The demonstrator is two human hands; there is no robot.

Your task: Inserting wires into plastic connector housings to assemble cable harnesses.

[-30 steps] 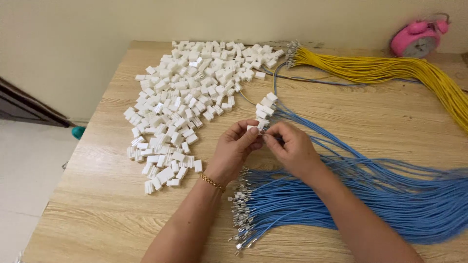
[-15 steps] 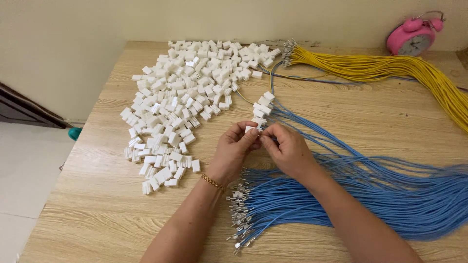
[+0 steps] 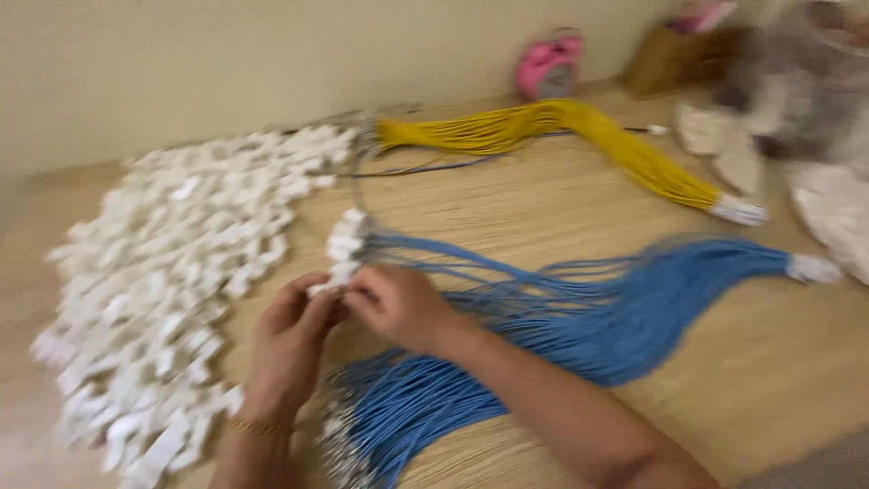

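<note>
Wooden tabletop (image 3: 561, 208) with a light grain, plain cream wall (image 3: 226, 63) behind; frame is motion-blurred, so fine detail is soft. Left hand (image 3: 290, 349) and right hand (image 3: 398, 303) meet at centre-near, fingertips pinched together on a small white plastic connector housing (image 3: 328, 286); whether a wire end sits in it is too blurred to tell. Both hands are grasping, not released. Just far of that pinch sits a short cluster of white housings already on blue wires (image 3: 348, 237). Big loose pile of white plastic housings (image 3: 172, 281) fills the left side, from far to near, touching nothing the hands hold. Bundle of blue insulated wires (image 3: 579, 308) runs from near-centre, under the right forearm, out to the right, ending in a white tie; its metal-tipped ends fan out near the left wrist. Bundle of yellow insulated wires (image 3: 579, 136) lies farther back, well apart from the hands. Pink round alarm clock (image 3: 548, 68) stands at the far edge. White blurred items (image 3: 833, 213) at the far right cannot be identified.
</note>
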